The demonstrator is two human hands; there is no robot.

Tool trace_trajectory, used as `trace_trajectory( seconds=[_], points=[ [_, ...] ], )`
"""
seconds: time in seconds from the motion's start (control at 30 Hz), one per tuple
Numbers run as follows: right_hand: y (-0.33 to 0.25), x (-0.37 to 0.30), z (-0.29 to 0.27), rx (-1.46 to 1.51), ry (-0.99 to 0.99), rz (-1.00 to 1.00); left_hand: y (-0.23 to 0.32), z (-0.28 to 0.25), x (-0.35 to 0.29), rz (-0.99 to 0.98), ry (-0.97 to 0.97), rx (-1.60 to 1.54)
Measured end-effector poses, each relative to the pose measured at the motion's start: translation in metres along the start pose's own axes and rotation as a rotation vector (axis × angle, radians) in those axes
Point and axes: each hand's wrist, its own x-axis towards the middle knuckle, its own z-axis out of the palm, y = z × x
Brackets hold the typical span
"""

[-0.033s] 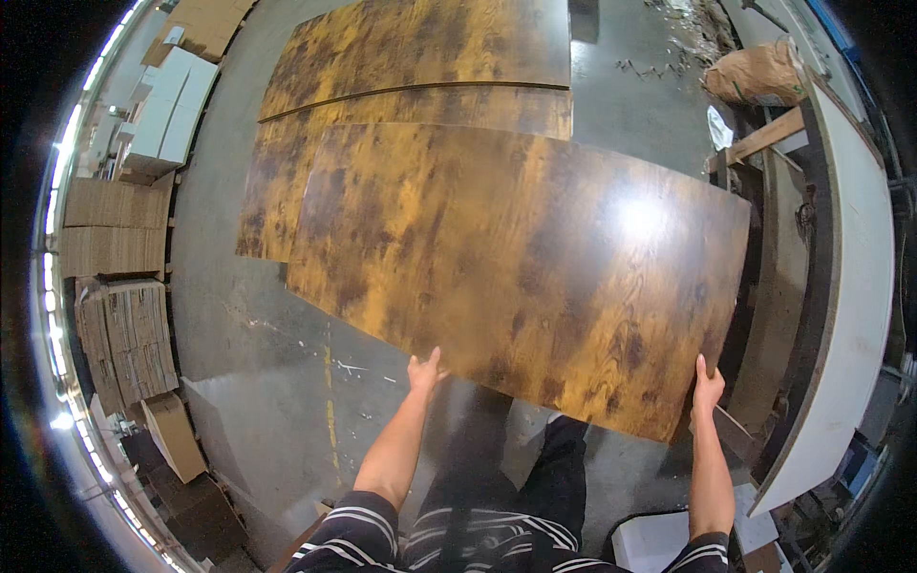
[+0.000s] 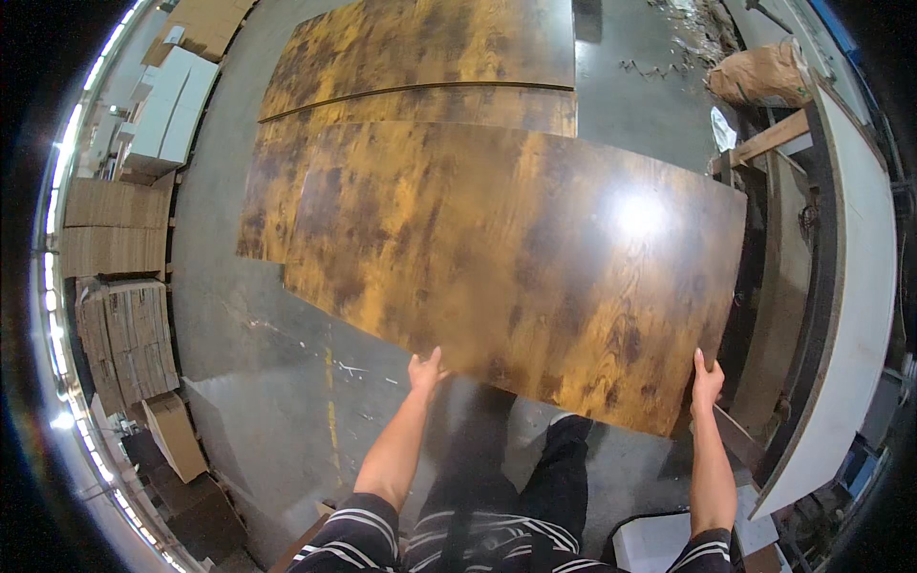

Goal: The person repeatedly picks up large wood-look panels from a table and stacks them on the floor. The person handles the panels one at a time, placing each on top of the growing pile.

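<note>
A large brown wood-grain board (image 2: pixel 516 277) is held tilted in front of me, with a bright glare spot on its right part. My left hand (image 2: pixel 427 371) grips its near long edge, thumb on top and the other fingers mostly hidden underneath. At the near right corner, my right hand (image 2: pixel 706 384) clasps the short side, its thumb also on the upper face. Beyond, more boards of the same wood pattern (image 2: pixel 420 48) lie stacked, partly covered by the held board's far left part.
On the right stands a frame with a long white panel (image 2: pixel 860 258) and a wooden bar (image 2: pixel 772 138). A brown paper sack (image 2: pixel 759 74) sits at the far right. Along the left are stacked cardboard (image 2: pixel 124 334) and white boxes (image 2: pixel 167 110). Scraps litter the grey floor (image 2: pixel 258 382).
The held board's right end and my right hand have shifted very slightly left and upward in the picture. Both hands keep their grip.
</note>
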Motion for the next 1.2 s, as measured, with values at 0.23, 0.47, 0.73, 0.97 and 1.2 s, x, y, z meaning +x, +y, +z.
trace_trajectory(
  seconds=[0.23, 0.47, 0.73, 0.97, 1.2],
  points=[
    [-0.069, 0.055, 0.126, -0.088, -0.013, -0.041, 0.037, 0.021, 0.049, -0.019, -0.115, 0.015],
    [-0.101, 0.081, 0.216, -0.099, -0.036, -0.126, 0.085, 0.02, 0.099, -0.063, -0.195, -0.236],
    [-0.172, 0.079, 0.259, -0.054, -0.205, -0.163, 0.125, 0.004, 0.14, -0.093, -0.211, -0.41],
    [-0.187, 0.061, 0.287, -0.048, -0.195, -0.14, 0.132, -0.015, 0.166, -0.094, -0.147, -0.459],
    [-0.205, 0.038, 0.318, -0.081, -0.213, -0.167, 0.142, -0.036, 0.196, -0.097, -0.045, -0.54]
  ],
)
